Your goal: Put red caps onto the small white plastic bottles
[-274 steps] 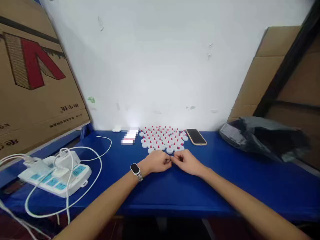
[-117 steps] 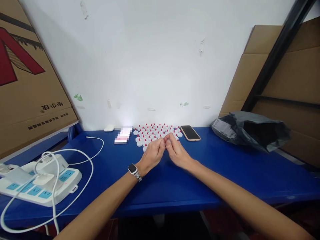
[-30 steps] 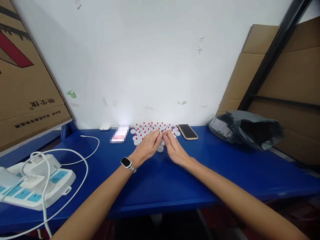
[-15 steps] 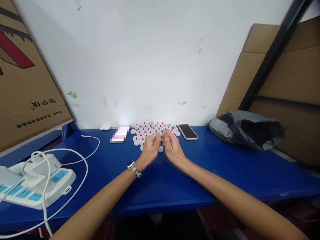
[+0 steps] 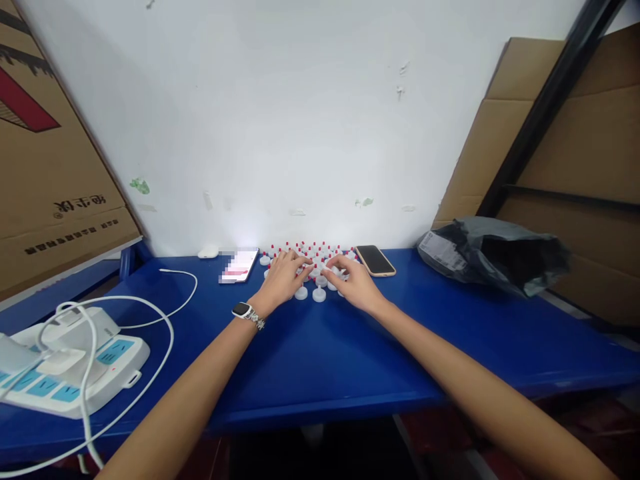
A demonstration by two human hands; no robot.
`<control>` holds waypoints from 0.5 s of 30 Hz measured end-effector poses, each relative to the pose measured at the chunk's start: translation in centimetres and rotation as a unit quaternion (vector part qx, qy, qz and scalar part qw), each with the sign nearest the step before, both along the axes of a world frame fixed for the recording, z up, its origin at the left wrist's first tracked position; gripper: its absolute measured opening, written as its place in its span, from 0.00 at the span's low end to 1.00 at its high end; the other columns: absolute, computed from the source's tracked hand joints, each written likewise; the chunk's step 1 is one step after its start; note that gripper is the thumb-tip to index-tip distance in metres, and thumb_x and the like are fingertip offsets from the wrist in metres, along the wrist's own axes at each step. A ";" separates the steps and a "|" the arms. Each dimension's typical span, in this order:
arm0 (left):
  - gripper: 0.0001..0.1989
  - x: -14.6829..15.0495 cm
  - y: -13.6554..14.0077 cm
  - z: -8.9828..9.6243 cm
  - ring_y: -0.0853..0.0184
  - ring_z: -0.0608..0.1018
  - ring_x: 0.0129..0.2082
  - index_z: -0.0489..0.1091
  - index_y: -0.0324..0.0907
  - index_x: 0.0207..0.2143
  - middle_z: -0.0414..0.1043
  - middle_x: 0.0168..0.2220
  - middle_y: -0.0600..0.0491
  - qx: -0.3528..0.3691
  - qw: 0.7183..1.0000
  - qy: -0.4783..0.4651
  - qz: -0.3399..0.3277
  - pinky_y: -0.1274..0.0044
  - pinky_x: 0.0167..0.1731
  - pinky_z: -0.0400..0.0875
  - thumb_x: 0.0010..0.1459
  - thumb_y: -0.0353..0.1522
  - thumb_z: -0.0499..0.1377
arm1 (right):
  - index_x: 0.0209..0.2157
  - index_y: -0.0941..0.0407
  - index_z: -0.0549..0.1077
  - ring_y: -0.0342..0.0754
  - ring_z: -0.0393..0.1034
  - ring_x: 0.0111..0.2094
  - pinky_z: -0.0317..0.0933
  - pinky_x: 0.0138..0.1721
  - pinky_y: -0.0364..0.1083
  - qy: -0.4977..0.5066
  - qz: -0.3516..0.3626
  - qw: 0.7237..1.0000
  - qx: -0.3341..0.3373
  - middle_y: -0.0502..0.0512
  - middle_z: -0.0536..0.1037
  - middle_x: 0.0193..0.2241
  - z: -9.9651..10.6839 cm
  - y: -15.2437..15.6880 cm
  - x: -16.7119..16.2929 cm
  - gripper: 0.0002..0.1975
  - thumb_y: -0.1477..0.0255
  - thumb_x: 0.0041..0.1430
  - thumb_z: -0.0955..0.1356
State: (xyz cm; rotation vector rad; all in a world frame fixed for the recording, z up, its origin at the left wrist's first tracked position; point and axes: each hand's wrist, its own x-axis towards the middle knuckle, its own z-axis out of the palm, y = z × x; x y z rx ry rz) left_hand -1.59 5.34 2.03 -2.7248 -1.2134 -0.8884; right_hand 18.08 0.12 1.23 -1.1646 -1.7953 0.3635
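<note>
White, round, plastic-looking pieces with small red tips (image 5: pixel 319 256), clustered on a glossy blue tabletop (image 5: pixel 320 363), near a white wall (image 5: pixel 310 120). Spread between and just beyond the fingertips of both hands, partly hidden under the knuckles on the left. At the cluster's left side, the left hand (image 5: pixel 281 279), palm down, fingers loosely fanned, thumb and forefinger pointing inward. Opposite, the right hand (image 5: pixel 356 283), thumb and forefinger curved toward each other among the pieces. Impossible to tell, at such small size, a grip from a mere touch, for either hand. Below the gap between the hands, nearest the table's front edge, one white round piece with a short white stem (image 5: pixel 319 295), upright; just left of it, near the left thumb, a white disc-shaped piece (image 5: pixel 301 293). Strapped on behind the left hand, a dark-faced watch with a silver metal band (image 5: pixel 243 310). Just beyond the right hand, a black-screened phone with a pale rim (image 5: pixel 375 261).
</note>
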 end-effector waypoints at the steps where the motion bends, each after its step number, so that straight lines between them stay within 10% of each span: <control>1: 0.17 -0.1 -0.1 0.1 0.60 0.68 0.42 0.72 0.44 0.45 0.68 0.38 0.49 0.001 1.000 0.006 -0.001 0.68 0.45 0.62 0.66 0.41 0.48 | 0.35 0.54 0.73 0.47 0.67 0.37 0.58 0.41 0.46 -0.014 -0.015 1.000 0.012 0.52 0.73 0.34 0.0 0.0 0.1 0.10 0.63 0.60 0.66; 15: 0.10 -2.2 -1.0 0.5 0.62 0.72 0.35 0.73 0.42 0.33 0.73 0.31 0.50 -0.078 0.993 0.064 -0.063 0.71 0.36 0.61 0.61 0.37 0.55 | 0.33 0.54 0.76 0.51 0.63 0.36 0.47 0.45 0.53 -0.237 -0.037 0.971 -0.005 0.51 0.75 0.23 -0.3 -0.4 0.7 0.05 0.72 0.53 0.67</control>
